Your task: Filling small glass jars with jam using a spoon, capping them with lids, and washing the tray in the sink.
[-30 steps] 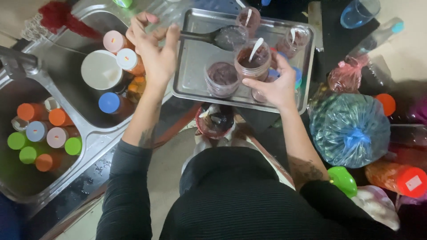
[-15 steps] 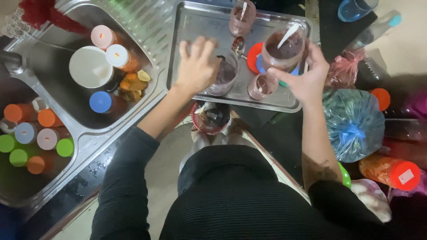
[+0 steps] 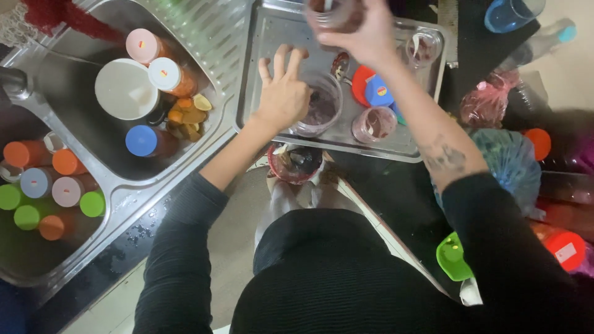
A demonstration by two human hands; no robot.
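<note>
A steel tray (image 3: 272, 93) sits on the counter in front of you, and it anchors the scene. On the tray, near its front edge, stands a clear plastic cup (image 3: 322, 111) with a dark purple-brown mix in its bottom. Just right of that cup sits a smaller cup (image 3: 373, 124) smeared with the same brownish paste. Behind the smaller cup lie 2 loose lids, 1 red (image 3: 359, 83) and 1 blue (image 3: 378, 91), touching each other. At the tray's back right corner stands another clear cup (image 3: 422, 49) with a pale utensil in it.

Your left hand (image 3: 283, 96) rests over the near-left rim of the clear plastic cup, fingers spread and lightly curled, steadying it rather than clenching it. Your right hand (image 3: 365, 31) is raised above the back of the tray, fingers wrapped closed around a jar (image 3: 334, 13) of dark mixture that is blurred and cut off by the top edge.

Left of the tray, a steel sink (image 3: 93, 80) holds capped bottles, a white lid (image 3: 127, 89) and orange peel pieces. Just below the tray's front edge, a red-rimmed bowl (image 3: 296, 164) sits near your feet.
</note>
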